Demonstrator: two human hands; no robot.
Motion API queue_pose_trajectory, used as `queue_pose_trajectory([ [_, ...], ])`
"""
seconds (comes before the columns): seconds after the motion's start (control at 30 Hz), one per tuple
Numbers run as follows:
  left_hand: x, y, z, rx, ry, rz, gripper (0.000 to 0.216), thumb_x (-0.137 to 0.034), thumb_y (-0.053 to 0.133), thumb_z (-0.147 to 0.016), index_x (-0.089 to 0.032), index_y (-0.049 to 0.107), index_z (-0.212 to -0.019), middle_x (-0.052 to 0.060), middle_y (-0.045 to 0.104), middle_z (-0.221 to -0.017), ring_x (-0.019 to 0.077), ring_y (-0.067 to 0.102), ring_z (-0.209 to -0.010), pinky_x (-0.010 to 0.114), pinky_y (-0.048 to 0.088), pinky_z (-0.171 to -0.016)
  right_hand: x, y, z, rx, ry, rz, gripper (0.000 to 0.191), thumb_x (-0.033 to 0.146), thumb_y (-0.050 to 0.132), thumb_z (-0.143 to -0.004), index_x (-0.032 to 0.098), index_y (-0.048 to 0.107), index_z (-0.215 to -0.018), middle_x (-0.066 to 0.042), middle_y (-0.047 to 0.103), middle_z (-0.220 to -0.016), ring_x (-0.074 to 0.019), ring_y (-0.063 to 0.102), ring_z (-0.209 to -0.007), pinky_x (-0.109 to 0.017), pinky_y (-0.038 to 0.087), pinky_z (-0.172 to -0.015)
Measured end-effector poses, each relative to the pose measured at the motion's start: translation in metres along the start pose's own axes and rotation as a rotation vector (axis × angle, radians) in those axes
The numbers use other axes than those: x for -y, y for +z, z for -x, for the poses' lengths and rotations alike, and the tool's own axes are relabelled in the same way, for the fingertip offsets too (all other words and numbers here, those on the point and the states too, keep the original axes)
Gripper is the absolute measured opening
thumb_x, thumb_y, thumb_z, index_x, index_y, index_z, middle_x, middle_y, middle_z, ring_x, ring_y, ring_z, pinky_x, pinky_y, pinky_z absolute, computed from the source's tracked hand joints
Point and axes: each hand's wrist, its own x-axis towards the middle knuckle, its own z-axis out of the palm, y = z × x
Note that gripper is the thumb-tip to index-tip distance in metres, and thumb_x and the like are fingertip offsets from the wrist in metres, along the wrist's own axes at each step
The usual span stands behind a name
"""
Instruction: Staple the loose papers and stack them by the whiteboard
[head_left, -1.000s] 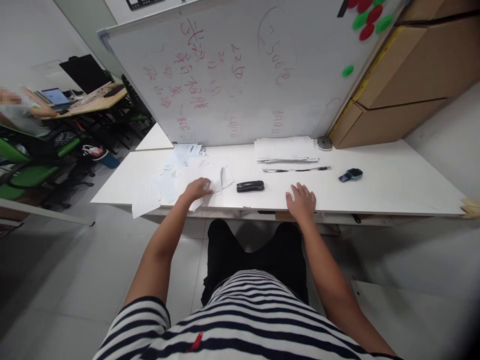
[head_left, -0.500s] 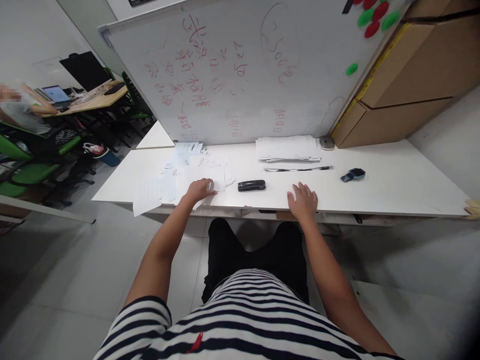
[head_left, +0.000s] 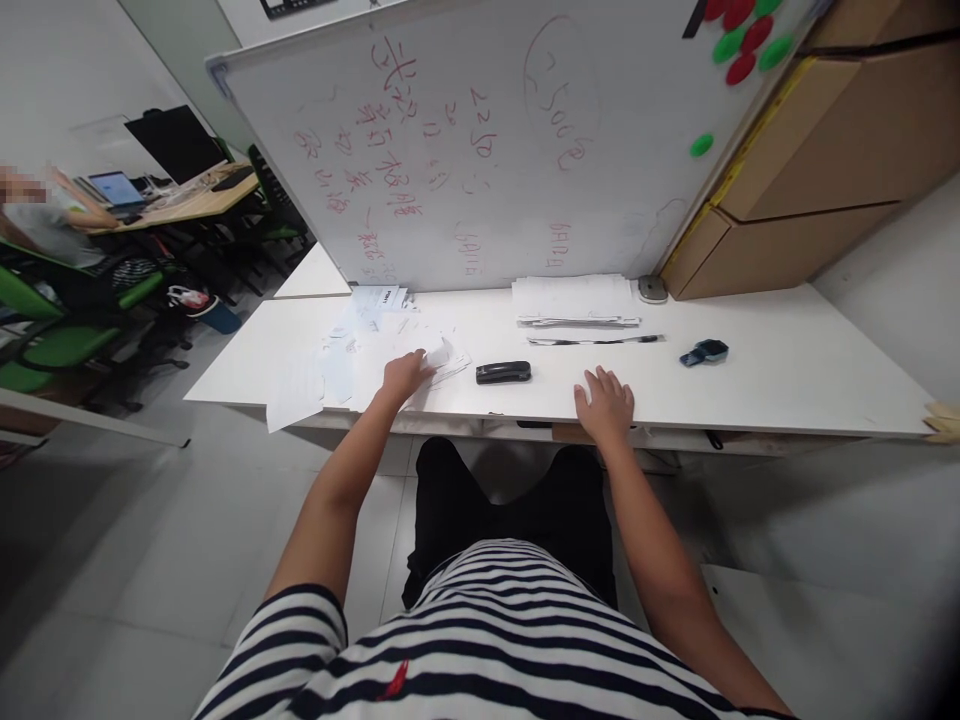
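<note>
My left hand [head_left: 406, 376] is closed at the fingers on a small piece of white paper [head_left: 438, 354], whose end bends up from the pile. Around it lie loose papers [head_left: 341, 365], some white, some pale blue. Just to the right of these papers rests a black stapler [head_left: 503, 372], touched by neither hand. My right hand [head_left: 606, 402] lies palm down near the desk's front edge, fingers spread, with nothing in it.
A stack of paper [head_left: 574, 298] sits against the whiteboard [head_left: 465, 150], with a pen [head_left: 596, 340] before it. On the right are a dark wristwatch-like object [head_left: 704, 352], a grey rounded object [head_left: 652, 289] and cardboard boxes [head_left: 795, 250]. A person [head_left: 52, 220] sits far left.
My left hand has moved slightly right and up over the papers. The paper at its fingers now lifts and curls. My right hand has stayed in place.
</note>
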Motion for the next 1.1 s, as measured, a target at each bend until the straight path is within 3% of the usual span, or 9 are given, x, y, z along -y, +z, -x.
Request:
queue_pose_trajectory([
  [0.23,-0.005,-0.007,-0.006,0.093,0.062,-0.065,0.044,-0.051,0.039,-0.09,-0.023,0.045,-0.124,0.011,0.064,-0.108,0.0259,0.061,-0.096,0.031,0.04,-0.074,0.002,-0.003,0.0,0.016,0.003,0.01,0.049,0.042,0.031,-0.094,0.018,0.052,-0.132,-0.01,0.042,-0.145,-0.0269,0.032,-0.136,-0.05,0.02,-0.11],
  [0.6,-0.012,-0.003,-0.008,0.106,0.054,-0.119,0.034,-0.035,0.035,-0.09,-0.017,0.058,-0.108,0.014,0.067,-0.097,0.0282,0.063,-0.092,0.034,0.041,-0.072,0.001,-0.002,0.0,0.011,0.003,-0.016,0.049,0.042,0.031,-0.093,0.018,0.052,-0.131,-0.011,0.043,-0.145,-0.0274,0.032,-0.136,-0.05,0.019,-0.11],
  [0.87,-0.005,-0.003,-0.007,0.081,0.11,-0.101,0.044,-0.051,0.036,-0.09,-0.018,0.059,-0.108,0.012,0.067,-0.097,0.0263,0.063,-0.089,0.032,0.041,-0.07,0.0,-0.001,0.001,0.002,-0.001,-0.028,0.05,0.043,0.031,-0.094,0.017,0.051,-0.132,-0.01,0.043,-0.145,-0.0269,0.031,-0.136,-0.05,0.019,-0.111],
  [1.1,-0.01,-0.001,-0.008,0.093,0.078,-0.137,0.038,-0.04,0.033,-0.091,-0.017,0.061,-0.104,0.014,0.067,-0.096,0.0271,0.063,-0.089,0.033,0.041,-0.071,0.002,-0.003,0.001,-0.001,0.004,-0.026,0.049,0.042,0.031,-0.094,0.017,0.052,-0.131,-0.01,0.044,-0.144,-0.0269,0.032,-0.136,-0.05,0.019,-0.11],
])
